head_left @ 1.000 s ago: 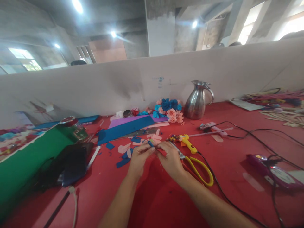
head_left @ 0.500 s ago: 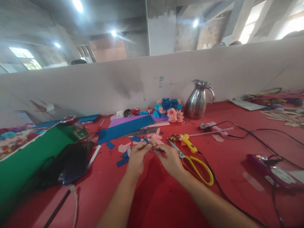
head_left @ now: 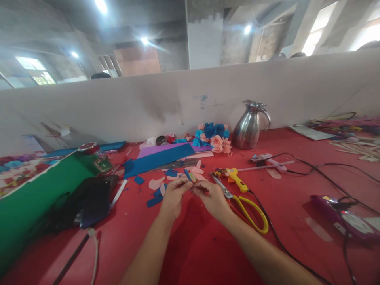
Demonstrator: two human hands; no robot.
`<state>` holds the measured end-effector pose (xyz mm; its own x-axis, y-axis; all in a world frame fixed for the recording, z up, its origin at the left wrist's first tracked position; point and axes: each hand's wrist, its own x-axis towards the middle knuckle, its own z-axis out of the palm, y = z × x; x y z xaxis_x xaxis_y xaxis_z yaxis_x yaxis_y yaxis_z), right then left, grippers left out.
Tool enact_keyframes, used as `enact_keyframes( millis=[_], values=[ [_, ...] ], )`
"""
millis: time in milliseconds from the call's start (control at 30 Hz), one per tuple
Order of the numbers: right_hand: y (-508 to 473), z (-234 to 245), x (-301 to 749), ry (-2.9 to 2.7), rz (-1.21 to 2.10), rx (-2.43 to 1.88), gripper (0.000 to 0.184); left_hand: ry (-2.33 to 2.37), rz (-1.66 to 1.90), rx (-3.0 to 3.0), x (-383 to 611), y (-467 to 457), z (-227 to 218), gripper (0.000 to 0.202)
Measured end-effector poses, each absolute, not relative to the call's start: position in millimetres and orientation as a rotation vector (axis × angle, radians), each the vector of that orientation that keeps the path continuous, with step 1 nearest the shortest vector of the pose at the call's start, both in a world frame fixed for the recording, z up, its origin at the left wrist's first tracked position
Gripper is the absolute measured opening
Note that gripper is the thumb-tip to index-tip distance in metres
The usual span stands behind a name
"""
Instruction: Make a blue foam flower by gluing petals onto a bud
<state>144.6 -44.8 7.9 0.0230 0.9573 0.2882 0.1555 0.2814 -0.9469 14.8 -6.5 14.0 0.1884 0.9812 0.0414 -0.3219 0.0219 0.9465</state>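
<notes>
Both of my hands meet over the red table. My left hand [head_left: 173,196] is closed, thumb and fingers pinching a small blue paper piece [head_left: 187,174]. My right hand [head_left: 214,199] pinches right beside it; a small yellow-green bit [head_left: 193,178] shows between the hands, but what the right fingertips hold is hidden. Blue paper scraps [head_left: 154,201] and pink paper pieces [head_left: 156,183] lie beyond and left of my hands. To the right of my right hand rest scissors [head_left: 252,211] with yellow handles and a yellow glue gun [head_left: 238,181].
Blue and pink paper flowers [head_left: 216,140] stand at the back beside a steel jug [head_left: 247,126]. A long blue paper strip [head_left: 158,160] lies ahead. On the left are a green box [head_left: 44,202], a jar [head_left: 99,160] and a phone [head_left: 95,204]. Cables cross near a purple power strip [head_left: 341,217].
The blue paper piece stands slightly more upright between my fingers. Both hands remain together in nearly the same place; the whole view has shifted a little.
</notes>
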Motion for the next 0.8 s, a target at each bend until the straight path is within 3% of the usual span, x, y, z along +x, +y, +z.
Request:
enact_keyframes(
  millis=[233,800],
  values=[
    [-44.9,10.4,146.5,-1.411,0.867,-1.127,0.017,0.771,1.152,1.011,18.7,-10.0,19.8,0.02],
    [-43.0,4.9,145.2,-1.442,0.898,-1.117,0.02,0.774,1.17,1.048,17.5,-9.0,16.0,0.011]
  ],
)
